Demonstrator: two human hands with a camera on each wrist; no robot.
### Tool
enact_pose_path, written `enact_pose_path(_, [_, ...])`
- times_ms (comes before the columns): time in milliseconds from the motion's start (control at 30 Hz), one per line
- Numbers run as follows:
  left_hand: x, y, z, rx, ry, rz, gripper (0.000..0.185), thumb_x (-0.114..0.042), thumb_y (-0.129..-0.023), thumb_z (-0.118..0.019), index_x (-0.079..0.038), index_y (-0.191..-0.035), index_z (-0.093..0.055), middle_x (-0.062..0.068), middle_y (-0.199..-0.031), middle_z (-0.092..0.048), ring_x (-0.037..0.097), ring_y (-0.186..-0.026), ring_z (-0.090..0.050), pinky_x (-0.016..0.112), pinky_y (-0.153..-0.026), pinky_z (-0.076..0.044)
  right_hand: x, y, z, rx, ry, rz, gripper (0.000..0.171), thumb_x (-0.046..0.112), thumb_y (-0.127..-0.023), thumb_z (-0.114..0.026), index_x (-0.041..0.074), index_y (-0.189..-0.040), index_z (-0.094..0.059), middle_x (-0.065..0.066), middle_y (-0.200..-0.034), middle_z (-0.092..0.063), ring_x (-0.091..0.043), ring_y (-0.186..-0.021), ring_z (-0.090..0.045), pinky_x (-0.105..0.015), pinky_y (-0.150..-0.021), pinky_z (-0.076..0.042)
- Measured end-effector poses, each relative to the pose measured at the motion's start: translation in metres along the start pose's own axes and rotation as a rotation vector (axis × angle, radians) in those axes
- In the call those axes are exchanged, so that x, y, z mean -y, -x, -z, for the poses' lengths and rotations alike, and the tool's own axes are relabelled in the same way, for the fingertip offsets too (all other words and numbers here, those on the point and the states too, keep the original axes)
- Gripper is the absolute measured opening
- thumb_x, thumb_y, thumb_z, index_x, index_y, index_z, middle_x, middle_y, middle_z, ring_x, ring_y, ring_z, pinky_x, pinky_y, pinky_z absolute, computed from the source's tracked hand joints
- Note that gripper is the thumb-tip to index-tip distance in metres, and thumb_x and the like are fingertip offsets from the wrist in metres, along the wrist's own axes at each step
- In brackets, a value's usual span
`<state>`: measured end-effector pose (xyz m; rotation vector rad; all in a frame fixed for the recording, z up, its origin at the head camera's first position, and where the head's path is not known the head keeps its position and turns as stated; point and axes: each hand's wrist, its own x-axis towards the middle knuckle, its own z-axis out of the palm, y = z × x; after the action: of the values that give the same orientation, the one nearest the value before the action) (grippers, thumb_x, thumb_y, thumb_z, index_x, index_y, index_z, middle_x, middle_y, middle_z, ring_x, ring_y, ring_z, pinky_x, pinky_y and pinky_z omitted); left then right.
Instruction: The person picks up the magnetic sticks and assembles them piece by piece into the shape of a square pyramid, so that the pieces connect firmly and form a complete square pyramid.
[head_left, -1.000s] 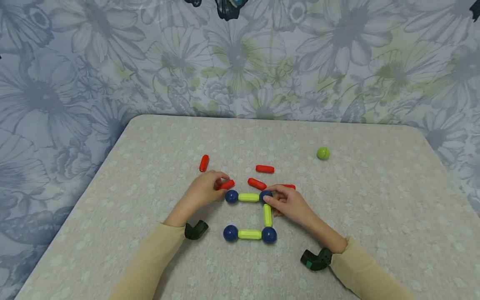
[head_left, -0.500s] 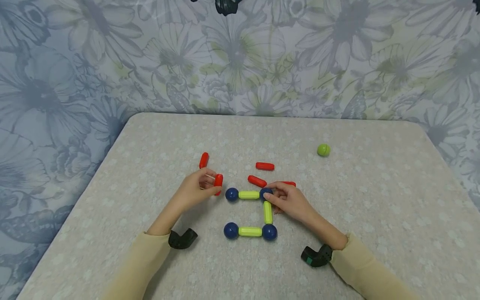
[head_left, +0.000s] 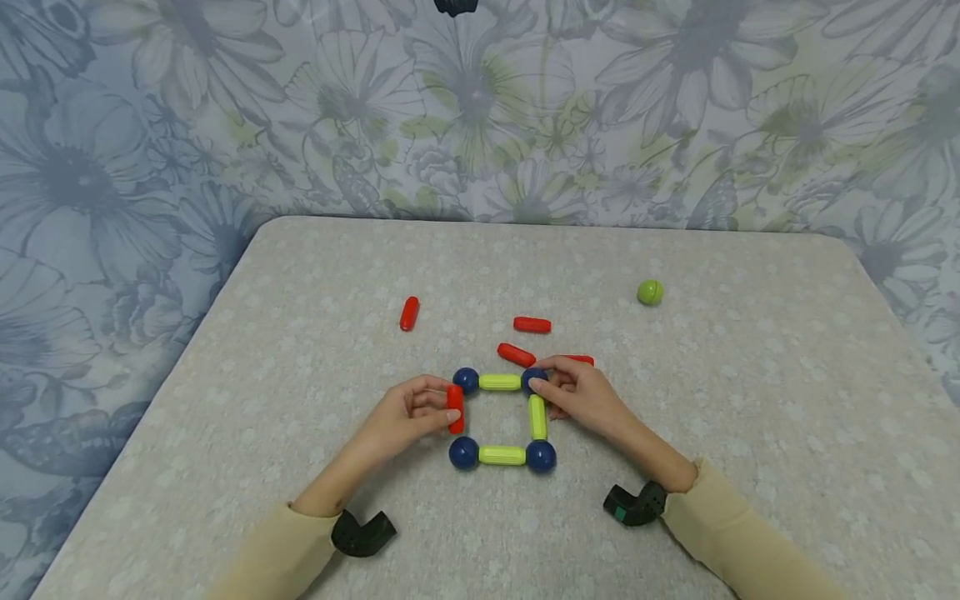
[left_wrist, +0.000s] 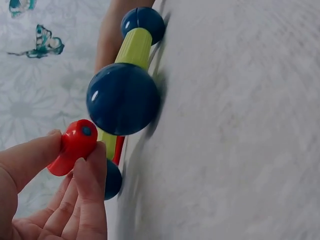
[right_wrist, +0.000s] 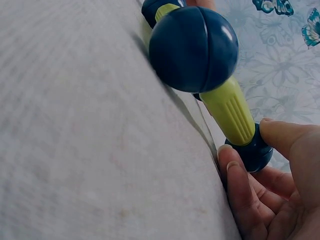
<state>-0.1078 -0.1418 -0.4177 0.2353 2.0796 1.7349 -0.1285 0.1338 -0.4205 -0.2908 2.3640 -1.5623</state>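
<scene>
Between thumb and fingers, my left hand (head_left: pixel 411 413) pinches a red rod (head_left: pixel 455 408). In the left wrist view the red rod (left_wrist: pixel 78 142) shows a small round dot on its end. It hovers at the left side of a frame, between the far-left blue ball (head_left: pixel 466 381) and the near-left blue ball (head_left: pixel 463 453). Yellow-green rods (head_left: pixel 502 455) join the blue balls along the near, right and far sides. My right hand (head_left: pixel 583 396) grips the far-right blue ball (head_left: pixel 535 380), thumb on top. In the right wrist view, that ball (right_wrist: pixel 255 155) is partly covered by the fingers.
Beyond the frame lie several red rods, one (head_left: pixel 532 325) at the middle and another (head_left: pixel 409 313) to the left. One red rod (head_left: pixel 581 360) is partly behind my right hand. A green ball (head_left: pixel 650 292) sits at the back right of the cloth-covered table (head_left: pixel 750 350).
My left hand has lifted the red rod, turned it lengthwise and brought it to the frame's left side. My right hand has stayed on the far-right ball.
</scene>
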Motion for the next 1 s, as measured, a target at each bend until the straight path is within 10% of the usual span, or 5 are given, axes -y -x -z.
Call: enact_pose_path(1000, [-0.004,-0.008,-0.017,-0.073,-0.118,0.177,0.044,-0.017,-0.085,-0.07,0.003,-0.116,-0.046,0.008,-0.081,-0.068,0.018,-0.07,-0.063,0.031,-0.066,-0.051,0.022,0.009,0.004,0.005,-0.02,0.021,0.031,0.011,-0.092,-0.062,-0.006,-0.117,-0.058,-0.012,-0.073,-0.057,-0.031,-0.062,-0.059,-0.035,-0.056,-0.053])
